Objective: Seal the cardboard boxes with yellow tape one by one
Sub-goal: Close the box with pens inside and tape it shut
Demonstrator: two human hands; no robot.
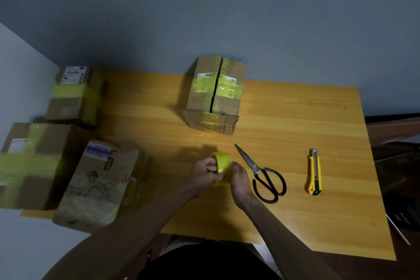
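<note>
Tape roll (223,162), glossy translucent yellow, gripped between both hands (204,173) (239,180)

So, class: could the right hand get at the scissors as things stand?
Probably yes: the scissors lie just beside the right hand, nothing between, though it holds the tape roll.

The left hand (204,171) and right hand (239,179) are recorded bare, as are both forearms. A black garment (204,263) is noted over the torso. Pale grey fabric (179,243) is seen beside it; its kind cannot be determined.

Head-worn view, steeply down over table (295,120)
</note>
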